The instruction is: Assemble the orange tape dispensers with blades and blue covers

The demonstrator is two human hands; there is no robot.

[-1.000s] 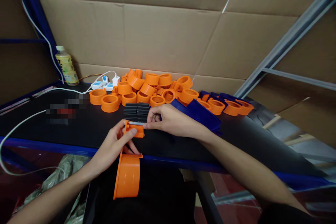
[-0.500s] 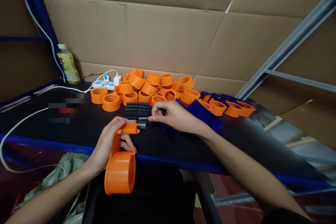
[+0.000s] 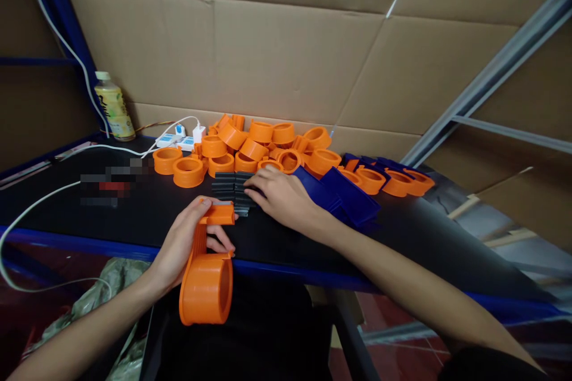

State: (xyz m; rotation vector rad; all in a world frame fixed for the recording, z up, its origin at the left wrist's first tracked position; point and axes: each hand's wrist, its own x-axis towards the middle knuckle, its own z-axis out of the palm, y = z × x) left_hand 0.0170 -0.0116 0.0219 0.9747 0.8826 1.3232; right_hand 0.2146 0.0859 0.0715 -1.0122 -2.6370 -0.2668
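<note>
My left hand (image 3: 179,247) is closed around an orange plastic tape dispenser (image 3: 205,289). Its round hub hangs down past the table's front edge, and its short flat end (image 3: 218,213) points right under my thumb. My right hand (image 3: 281,193) rests over the right side of a stack of short black strips (image 3: 223,186), thumb and forefinger apart and touching the strips. Whether any strip is pinched cannot be made out. A grey toothed piece (image 3: 242,212) lies at the stack's near end, just past the dispenser's tip.
Behind the strips is a heap of orange dispensers (image 3: 254,150). Dark blue plastic pieces (image 3: 351,196) lie to the right, several with orange rings. A power strip (image 3: 167,140), white cable (image 3: 111,149) and drink bottle (image 3: 115,108) stand at the back left. Cardboard (image 3: 277,53) walls the table.
My right hand has shifted left and lower over the black strips, its thumb and forefinger parting from their earlier pinch. My left hand still holds the dispenser in nearly the same place.
</note>
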